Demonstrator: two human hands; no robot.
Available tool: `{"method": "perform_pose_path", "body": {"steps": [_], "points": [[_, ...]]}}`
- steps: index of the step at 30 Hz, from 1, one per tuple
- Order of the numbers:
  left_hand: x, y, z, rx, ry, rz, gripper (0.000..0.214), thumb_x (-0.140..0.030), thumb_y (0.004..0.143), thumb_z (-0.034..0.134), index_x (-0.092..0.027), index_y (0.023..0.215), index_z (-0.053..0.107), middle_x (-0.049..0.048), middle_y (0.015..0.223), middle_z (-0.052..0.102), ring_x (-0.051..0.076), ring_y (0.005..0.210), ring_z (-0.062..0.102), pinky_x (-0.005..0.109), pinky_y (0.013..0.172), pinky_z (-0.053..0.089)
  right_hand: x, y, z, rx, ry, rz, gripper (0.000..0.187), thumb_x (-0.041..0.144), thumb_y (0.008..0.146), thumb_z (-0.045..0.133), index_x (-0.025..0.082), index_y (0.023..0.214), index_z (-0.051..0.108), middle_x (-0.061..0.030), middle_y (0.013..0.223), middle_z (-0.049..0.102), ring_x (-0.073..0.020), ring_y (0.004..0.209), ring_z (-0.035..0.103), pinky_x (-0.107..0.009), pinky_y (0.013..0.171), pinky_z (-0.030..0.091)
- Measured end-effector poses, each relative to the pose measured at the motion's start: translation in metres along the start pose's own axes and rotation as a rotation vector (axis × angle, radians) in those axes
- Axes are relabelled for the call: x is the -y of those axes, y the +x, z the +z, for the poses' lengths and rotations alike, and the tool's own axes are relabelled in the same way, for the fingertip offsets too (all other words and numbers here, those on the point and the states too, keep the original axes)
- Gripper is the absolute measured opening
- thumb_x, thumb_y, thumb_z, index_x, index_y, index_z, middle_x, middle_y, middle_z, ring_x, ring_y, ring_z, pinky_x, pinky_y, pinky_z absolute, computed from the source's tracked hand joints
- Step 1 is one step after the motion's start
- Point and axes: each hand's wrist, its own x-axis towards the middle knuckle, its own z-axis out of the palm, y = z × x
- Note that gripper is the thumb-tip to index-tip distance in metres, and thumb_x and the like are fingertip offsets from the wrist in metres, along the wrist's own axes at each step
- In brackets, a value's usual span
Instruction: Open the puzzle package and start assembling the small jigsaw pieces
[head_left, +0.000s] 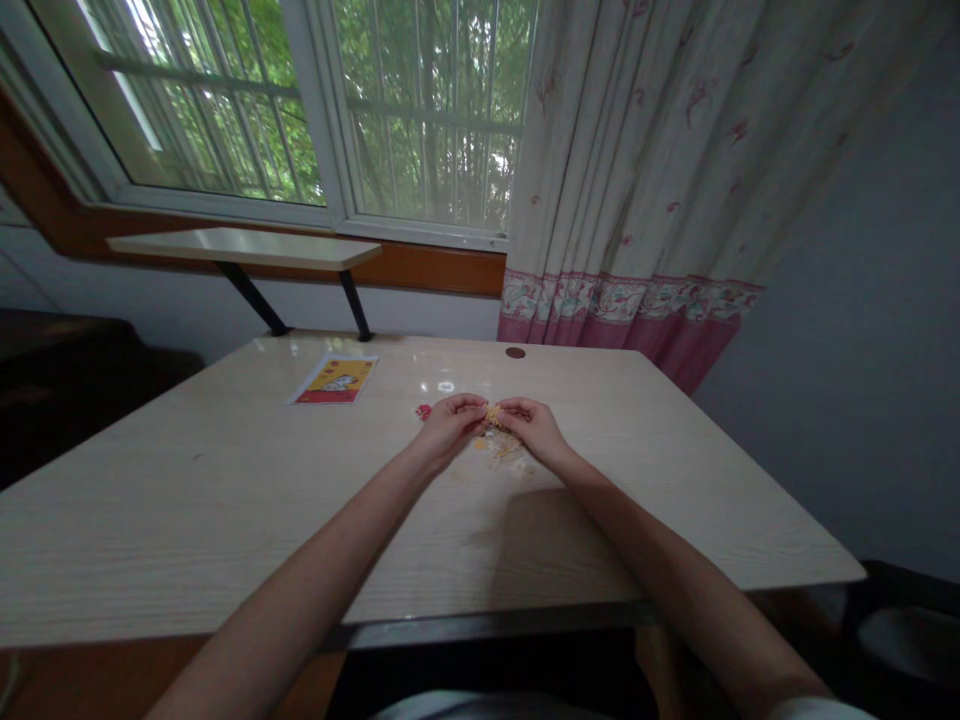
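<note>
Left forearm (322,560), bare: one, reaching forward from lower left, angled inward. Right forearm (667,545), bare: one, reaching forward from lower right, likewise inward. Left hand (450,422): fingers bent, tips pinched. Right hand (537,426): mirrored pinch, fingertips facing the left's, just beside.

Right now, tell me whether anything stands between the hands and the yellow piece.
Nothing visible does: the left hand and right hand both grip the yellow piece. The pale scraps lie on its near side; the red piece is left of the left hand.
</note>
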Motion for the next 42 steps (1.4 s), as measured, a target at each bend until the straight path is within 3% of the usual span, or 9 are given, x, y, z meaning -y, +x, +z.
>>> {"method": "perform_pose_path", "body": {"steps": [10,17,21,25,29,33,35,38,42], "points": [[-0.005,0.000,-0.003,-0.047,0.047,-0.056,0.012,-0.013,0.063,0.074,-0.010,0.073,0.066,0.0047,0.059,0.065,0.010,0.051,0.059,0.019,0.051,0.048,0.002,-0.001,0.000,-0.053,0.003,-0.073,0.028,0.038,0.061,0.074,0.018,0.078,0.063,-0.0006,0.071,0.064,-0.0113,0.063,0.057,-0.026,0.065,0.048],[-0.006,-0.003,0.002,-0.036,0.125,0.048,0.024,-0.020,0.055,0.081,-0.009,0.072,0.068,0.0070,0.063,0.068,0.015,0.061,0.063,0.026,0.061,0.051,0.004,-0.003,0.002,-0.022,-0.018,-0.058,0.032,0.041,0.059,0.075,0.018,0.079,0.066,-0.0027,0.074,0.067,-0.0136,0.068,0.060,-0.029,0.070,0.049],[-0.009,-0.005,0.004,0.023,0.141,0.079,0.028,-0.023,0.054,0.082,-0.010,0.075,0.068,0.0083,0.068,0.069,0.017,0.066,0.064,0.028,0.064,0.050,0.002,-0.003,-0.001,-0.097,-0.154,-0.108,0.031,0.042,0.064,0.072,0.017,0.083,0.069,-0.0049,0.077,0.068,-0.0135,0.064,0.057,-0.027,0.064,0.047],[-0.010,-0.008,0.006,0.041,0.207,0.105,0.028,-0.019,0.051,0.082,-0.012,0.073,0.067,0.0056,0.065,0.068,0.016,0.062,0.062,0.026,0.060,0.048,0.002,-0.004,0.001,-0.093,-0.182,-0.132,0.029,0.038,0.064,0.073,0.017,0.082,0.068,-0.0026,0.069,0.064,-0.0120,0.058,0.053,-0.025,0.057,0.044],[-0.016,-0.006,0.005,0.032,0.307,0.126,0.020,-0.019,0.053,0.077,-0.013,0.068,0.065,0.0033,0.060,0.064,0.013,0.056,0.059,0.023,0.055,0.045,0.005,-0.007,0.004,-0.079,-0.203,-0.168,0.028,0.036,0.067,0.070,0.017,0.088,0.067,-0.0025,0.073,0.064,-0.0131,0.065,0.057,-0.025,0.060,0.045],[-0.031,0.002,-0.019,-0.076,0.460,0.175,0.020,-0.022,0.055,0.070,-0.015,0.073,0.066,0.0031,0.064,0.066,0.013,0.053,0.056,0.022,0.050,0.042,0.010,-0.014,0.005,0.011,-0.456,-0.265,0.022,0.033,0.078,0.062,0.019,0.094,0.067,-0.0038,0.080,0.067,-0.0142,0.071,0.058,-0.028,0.069,0.045],[-0.041,0.006,-0.041,-0.229,0.567,0.253,0.017,-0.024,0.058,0.065,-0.016,0.073,0.067,0.0024,0.061,0.064,0.014,0.052,0.055,0.024,0.051,0.042,0.014,-0.019,0.008,0.175,-0.683,-0.372,0.018,0.033,0.080,0.062,0.021,0.091,0.069,-0.0041,0.081,0.068,-0.0161,0.078,0.058,-0.032,0.079,0.042],[-0.053,0.009,-0.072,-0.443,0.903,0.348,0.008,-0.020,0.058,0.064,-0.016,0.063,0.068,0.0040,0.057,0.063,0.018,0.060,0.057,0.025,0.055,0.039,0.017,-0.026,0.015,0.394,-0.927,-0.491,0.025,0.042,0.078,0.065,0.021,0.090,0.071,-0.0051,0.089,0.070,-0.0193,0.089,0.056,-0.035,0.089,0.036],[-0.053,0.010,-0.093,-0.445,1.094,0.277,0.005,-0.014,0.054,0.065,-0.018,0.050,0.066,0.0042,0.046,0.058,0.021,0.057,0.056,0.027,0.056,0.035,0.017,-0.030,0.022,0.501,-1.072,-0.522,0.041,0.054,0.072,0.067,0.021,0.096,0.071,-0.0068,0.089,0.069,-0.0222,0.092,0.052,-0.035,0.086,0.036]]}}
